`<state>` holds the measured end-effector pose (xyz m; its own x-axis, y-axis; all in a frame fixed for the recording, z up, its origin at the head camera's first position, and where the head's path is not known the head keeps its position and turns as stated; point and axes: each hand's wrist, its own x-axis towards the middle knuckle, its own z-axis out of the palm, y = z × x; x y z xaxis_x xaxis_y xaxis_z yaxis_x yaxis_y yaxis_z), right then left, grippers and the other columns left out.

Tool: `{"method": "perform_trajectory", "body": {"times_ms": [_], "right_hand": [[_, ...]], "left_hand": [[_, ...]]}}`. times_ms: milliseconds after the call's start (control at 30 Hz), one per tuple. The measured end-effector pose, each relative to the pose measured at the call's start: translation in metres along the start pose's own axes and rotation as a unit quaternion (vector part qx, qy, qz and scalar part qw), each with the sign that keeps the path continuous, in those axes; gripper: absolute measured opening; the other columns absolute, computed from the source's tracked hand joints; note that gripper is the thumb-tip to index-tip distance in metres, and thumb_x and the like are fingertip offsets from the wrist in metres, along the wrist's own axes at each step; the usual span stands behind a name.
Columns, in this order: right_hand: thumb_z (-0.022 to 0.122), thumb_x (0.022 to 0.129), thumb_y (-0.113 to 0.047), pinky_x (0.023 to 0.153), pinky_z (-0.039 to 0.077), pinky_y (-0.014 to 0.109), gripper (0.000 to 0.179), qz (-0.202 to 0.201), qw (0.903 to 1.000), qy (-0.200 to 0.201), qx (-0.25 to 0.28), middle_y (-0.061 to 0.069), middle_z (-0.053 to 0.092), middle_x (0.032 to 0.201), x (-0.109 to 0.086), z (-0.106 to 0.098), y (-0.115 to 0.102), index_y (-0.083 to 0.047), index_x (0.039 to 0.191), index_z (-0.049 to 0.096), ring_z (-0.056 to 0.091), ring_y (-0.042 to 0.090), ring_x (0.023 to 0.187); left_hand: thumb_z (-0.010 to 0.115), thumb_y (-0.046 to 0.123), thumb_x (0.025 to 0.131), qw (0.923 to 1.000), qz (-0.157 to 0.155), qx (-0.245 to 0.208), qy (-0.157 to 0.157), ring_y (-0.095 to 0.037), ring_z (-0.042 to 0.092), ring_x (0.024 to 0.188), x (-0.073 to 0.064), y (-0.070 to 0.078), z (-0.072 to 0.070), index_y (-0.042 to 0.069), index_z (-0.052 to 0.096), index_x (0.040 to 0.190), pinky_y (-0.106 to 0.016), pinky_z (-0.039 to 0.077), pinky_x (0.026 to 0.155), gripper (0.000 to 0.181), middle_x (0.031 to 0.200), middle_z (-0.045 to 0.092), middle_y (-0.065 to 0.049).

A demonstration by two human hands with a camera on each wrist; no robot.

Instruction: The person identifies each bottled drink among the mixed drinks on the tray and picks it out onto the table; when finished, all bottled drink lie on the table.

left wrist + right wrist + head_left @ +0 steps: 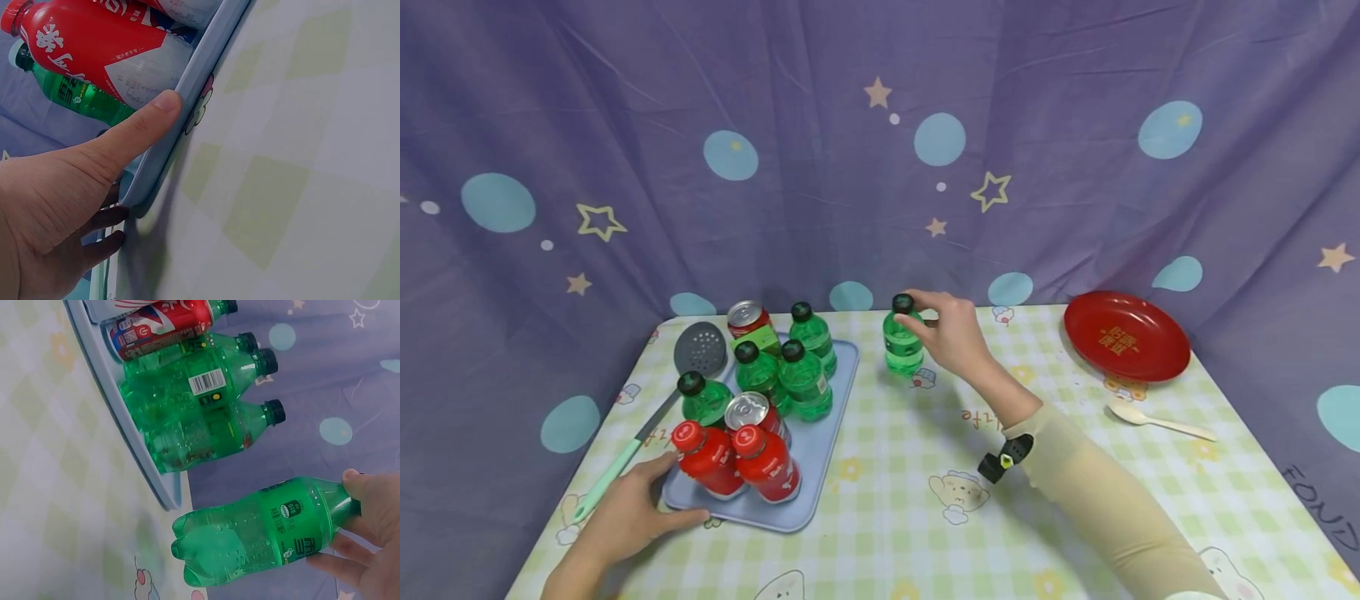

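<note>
My right hand [951, 333] pinches a green plastic bottle [903, 343] by its neck, below the black cap. In the right wrist view the bottle's base appears slightly off the tabletop, to the right of the blue tray [831, 442]. On that tray stand several green bottles [806, 385], two red-labelled bottles [769, 467] and two cans, one a red can [749, 325] at the back. My left hand [628, 512] holds the tray's near left corner. Its thumb [147, 125] lies against the front rim, and the other fingers reach round the left side.
A slotted turner [700, 350] with a mint-green handle lies along the tray's left side. At the back right sits a red plate [1165, 350], with a pale spoon [1157, 421] in front of it. A purple curtain [880, 208] hangs behind the checked tablecloth [895, 500].
</note>
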<state>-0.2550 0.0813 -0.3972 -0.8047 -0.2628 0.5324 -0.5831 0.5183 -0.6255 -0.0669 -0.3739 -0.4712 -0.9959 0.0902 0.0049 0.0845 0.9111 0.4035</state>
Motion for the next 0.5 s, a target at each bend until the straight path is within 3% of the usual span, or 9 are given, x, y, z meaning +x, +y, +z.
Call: {"method": "perform_trajectory", "body": {"times_ms": [500], "right_hand": [[0.082, 0.096, -0.027, 0.081, 0.068, 0.035, 0.038, 0.026, 0.9994, -0.001, -0.023, 0.011, 0.081, 0.104, -0.002, -0.003, 0.018, -0.008, 0.129, 0.077, 0.078, 0.028, 0.102]], "left_hand": [[0.098, 0.059, 0.066, 0.9999, -0.009, -0.006, -0.008, -0.054, 0.059, 0.134, 0.000, -0.001, 0.000, -0.011, 0.055, 0.147, -0.070, 0.048, 0.107, 0.115, 0.145, 0.062, -0.032]]}}
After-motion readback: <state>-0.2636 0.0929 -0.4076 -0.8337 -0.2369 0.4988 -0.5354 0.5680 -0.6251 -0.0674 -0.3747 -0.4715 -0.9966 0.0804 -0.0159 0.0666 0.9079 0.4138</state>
